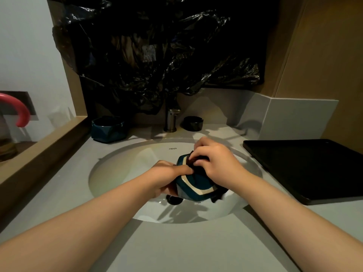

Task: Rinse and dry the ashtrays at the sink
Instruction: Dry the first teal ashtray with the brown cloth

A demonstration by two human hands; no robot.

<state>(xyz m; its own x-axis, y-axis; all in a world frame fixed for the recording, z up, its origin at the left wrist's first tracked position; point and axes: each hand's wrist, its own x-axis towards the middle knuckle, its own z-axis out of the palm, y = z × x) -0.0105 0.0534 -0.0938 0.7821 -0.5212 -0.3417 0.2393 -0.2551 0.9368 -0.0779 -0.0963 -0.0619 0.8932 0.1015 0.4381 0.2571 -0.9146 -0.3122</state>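
Observation:
Over the white sink basin [121, 165] I hold a dark teal ashtray [193, 183] with a cream band, tilted on its side. My left hand [167, 177] grips its left edge from below. My right hand [214, 161] pinches a dark cloth [198, 169] against the ashtray's upper part; a bit of the cloth hangs down at the lower right. A second teal ashtray [108, 129] stands on the counter behind the basin at the left. A small round black ashtray [193, 123] stands to the right of the tap [171, 119].
A black tray [306, 169] lies on the counter at the right. Crumpled black plastic sheeting [157, 52] covers the wall above the tap. The drain [173, 200] shows under the ashtray. A wooden ledge [39, 152] runs along the left, with a pink curved handle [19, 110] beyond.

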